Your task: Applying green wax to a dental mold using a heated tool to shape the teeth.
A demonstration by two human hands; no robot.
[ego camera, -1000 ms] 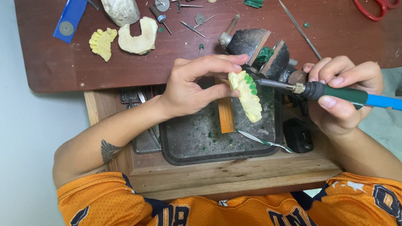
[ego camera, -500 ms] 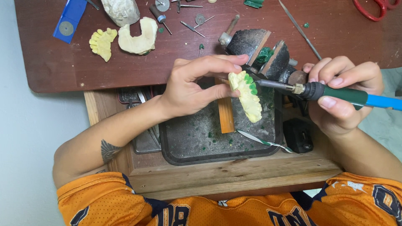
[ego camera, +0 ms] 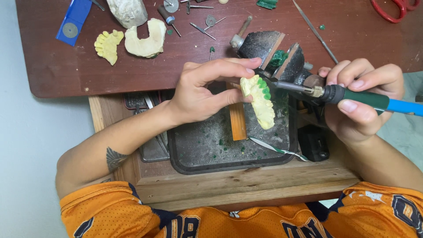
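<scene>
My left hand (ego camera: pixel 207 90) pinches a yellow plaster dental cast (ego camera: pixel 259 103) with green wax teeth along its upper edge, held above a dark metal tray (ego camera: pixel 194 152). My right hand (ego camera: pixel 359 103) grips a pen-like electric waxing tool (ego camera: pixel 370 100) with a green and blue handle. Its metal tip touches the green wax on the cast. A small wooden block (ego camera: pixel 238 121) stands in the tray just under the cast.
On the brown table (ego camera: pixel 220 57) lie a second yellow cast (ego camera: pixel 107 44), a cream plaster piece (ego camera: pixel 147 37), a blue card with a disc (ego camera: pixel 72 22), several burs, red scissors (ego camera: pixel 392 11) and a dark vise-like holder (ego camera: pixel 275 53). A black box (ego camera: pixel 313 143) sits right of the tray.
</scene>
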